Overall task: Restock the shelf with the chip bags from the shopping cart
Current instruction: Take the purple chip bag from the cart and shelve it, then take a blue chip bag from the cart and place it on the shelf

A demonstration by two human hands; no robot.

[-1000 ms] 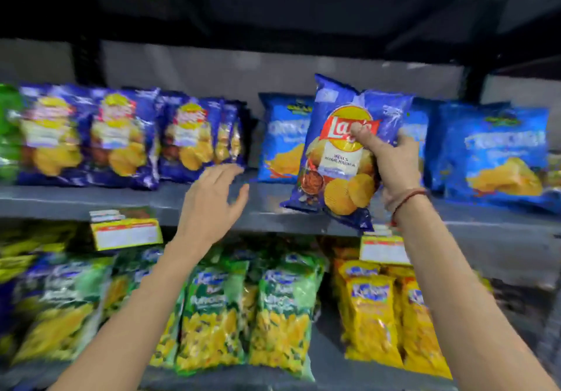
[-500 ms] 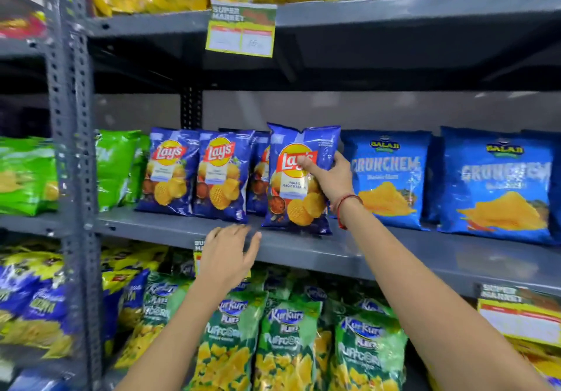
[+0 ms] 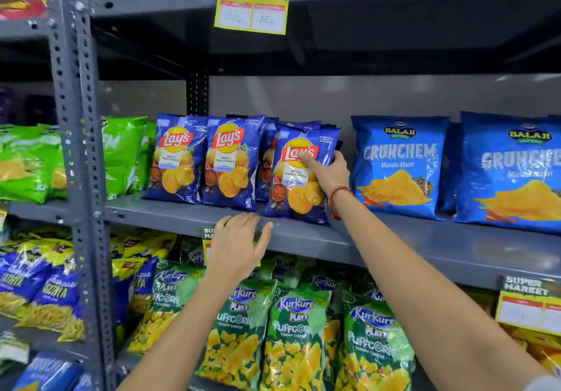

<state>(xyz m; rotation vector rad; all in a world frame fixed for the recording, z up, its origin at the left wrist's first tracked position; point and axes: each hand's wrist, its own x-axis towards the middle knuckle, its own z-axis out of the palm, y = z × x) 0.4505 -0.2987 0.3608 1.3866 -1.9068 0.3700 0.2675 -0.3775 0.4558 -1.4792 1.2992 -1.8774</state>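
A blue Lay's chip bag (image 3: 296, 196) stands upright on the grey middle shelf (image 3: 394, 238), at the right end of a row of matching Lay's bags (image 3: 206, 162). My right hand (image 3: 329, 175) grips its right side, thumb across the logo. More Lay's bags stand behind it. My left hand (image 3: 239, 244) rests flat on the shelf's front lip just below and left of the bag, fingers spread, holding nothing. The shopping cart is out of view.
Blue Balaji Crunchem bags (image 3: 397, 165) stand right of the Lay's row, green bags (image 3: 121, 153) to the left past a grey upright post (image 3: 76, 147). Kurkure Puffcorn bags (image 3: 294, 336) fill the lower shelf. Price tags (image 3: 252, 4) hang from shelf edges.
My right hand has carried the Lay's bag back onto the shelf and stood it beside the row. My left hand has settled on the shelf's front lip. The camera has drawn back and tilted up.
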